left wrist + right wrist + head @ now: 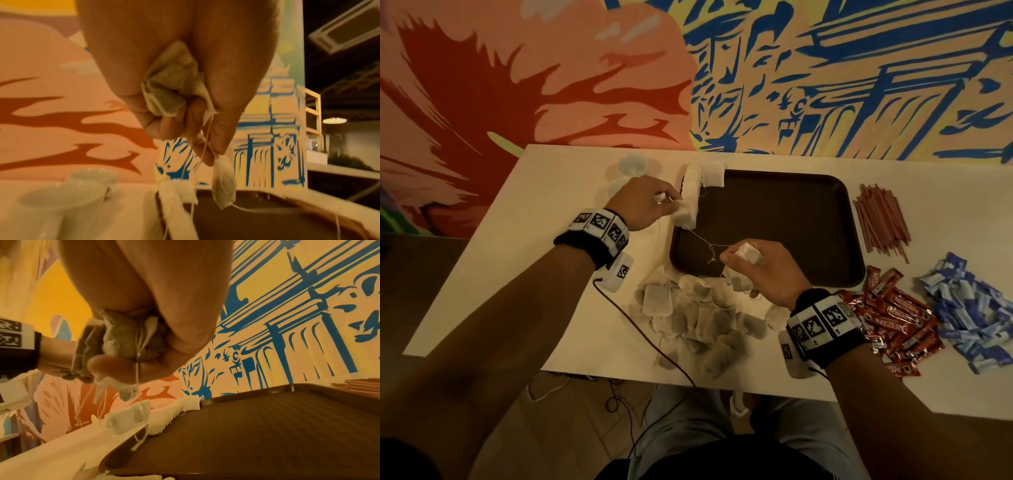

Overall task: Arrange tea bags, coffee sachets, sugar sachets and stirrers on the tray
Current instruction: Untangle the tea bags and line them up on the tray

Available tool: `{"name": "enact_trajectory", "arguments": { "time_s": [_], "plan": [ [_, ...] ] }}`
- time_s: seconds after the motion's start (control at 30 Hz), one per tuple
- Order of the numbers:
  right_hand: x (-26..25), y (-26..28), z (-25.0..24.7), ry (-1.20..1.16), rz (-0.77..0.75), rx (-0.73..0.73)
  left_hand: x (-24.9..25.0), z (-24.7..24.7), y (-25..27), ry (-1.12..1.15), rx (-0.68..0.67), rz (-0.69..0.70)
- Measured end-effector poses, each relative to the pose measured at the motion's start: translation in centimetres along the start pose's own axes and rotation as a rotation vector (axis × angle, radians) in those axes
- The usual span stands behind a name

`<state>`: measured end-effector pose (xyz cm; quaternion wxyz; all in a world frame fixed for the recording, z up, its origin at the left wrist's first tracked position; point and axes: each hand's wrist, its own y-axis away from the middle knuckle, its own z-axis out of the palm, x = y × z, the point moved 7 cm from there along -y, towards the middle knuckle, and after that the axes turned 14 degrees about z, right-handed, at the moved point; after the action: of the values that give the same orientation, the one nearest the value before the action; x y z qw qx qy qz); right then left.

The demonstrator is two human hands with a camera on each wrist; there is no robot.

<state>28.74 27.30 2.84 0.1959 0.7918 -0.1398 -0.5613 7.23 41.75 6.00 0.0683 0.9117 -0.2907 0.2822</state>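
Right hand [763, 270] half hides bunched tea bags [123, 340].

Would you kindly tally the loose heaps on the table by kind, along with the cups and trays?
Tea bag heap: 1
Coffee sachet heap: 1
Sugar sachet heap: 1
Stirrer heap: 1
Cups: 2
Tray: 1
Total: 7

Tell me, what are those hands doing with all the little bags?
A person is sorting tea bags onto a brown tray. The left hand pinches a tea bag over the tray's left edge, beside a row of tea bags already lined up there. The right hand grips a bunch of tea bags, and tangled strings run between the two hands. More tea bags lie in a pile on the table. The stirrers, red coffee sachets and blue sachets wait to the right of the tray.
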Motion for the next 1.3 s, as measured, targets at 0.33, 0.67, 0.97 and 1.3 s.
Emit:
{"name": "enact_trajectory", "arguments": {
  "time_s": [0.33,0.67,0.97,1.3],
  "plan": [
    [0.6,-3.3,-0.6,0.016,0.068,0.008,-5.4,6.9,-4.5,-0.037,-0.306,-0.072],
    [1.2,-4.3,-1.0,-0.010,0.057,-0.016,-7.9,7.5,-7.3,-0.139,-0.215,-0.105],
    [1.7,-4.3,-0.7,-0.021,0.088,-0.039,-8.3,7.2,-7.3,-0.135,-0.179,-0.127],
    [1.2,-1.2,-0.5,-0.195,0.114,-0.045,-0.4,4.1,-0.2,0.500,0.189,-0.206]
  ]
}}
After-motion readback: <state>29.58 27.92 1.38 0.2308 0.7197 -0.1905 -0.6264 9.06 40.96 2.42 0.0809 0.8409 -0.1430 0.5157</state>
